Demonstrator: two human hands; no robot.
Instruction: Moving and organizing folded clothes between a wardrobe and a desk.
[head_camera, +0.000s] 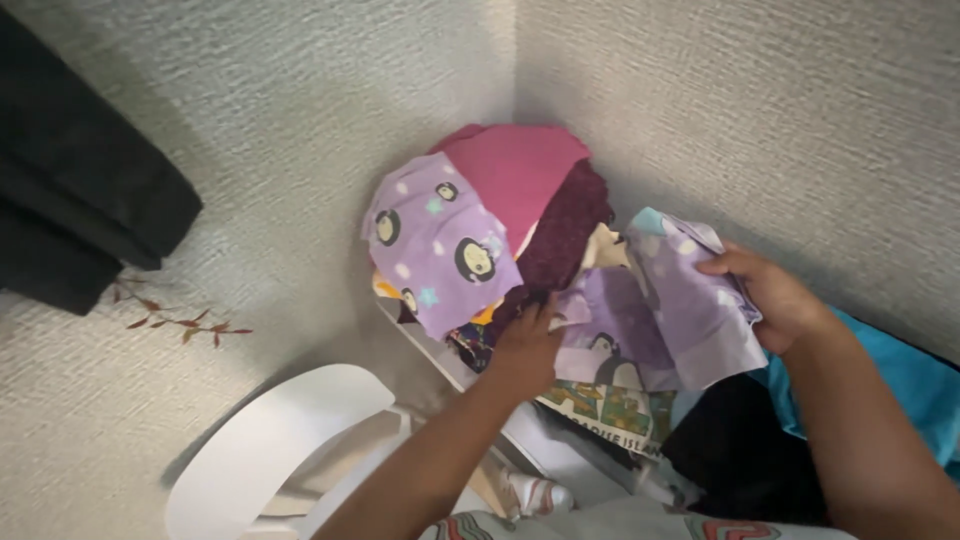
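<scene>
The pile of clothes (520, 250) fills the corner where the two pale textured walls (300, 120) meet, heaped on what looks like a white shelf edge (440, 360). It is all soft fabric, loosely stacked, so I judge it light but prone to slumping if I pull from low down.

Over the right of the heap lies the lilac printed garment (660, 310) I am working with, a thin, floppy piece with penguin figures on it. It drapes and wrinkles freely, so it will not keep any shape; it needs taking by an edge or a bunched fold, not from the middle.

A second lilac piece with round penguin faces (440, 245) hangs off the left of the pile, with a magenta cloth (520, 170) and a dark maroon one (565, 235) above and behind it.

My right hand (770, 295) is closed on the garment's right edge, fingers curled over a gathered fold. My left hand (525, 345) presses into the fabric at the garment's lower left; its fingertips are buried, so I cannot tell whether they pinch anything.
</scene>
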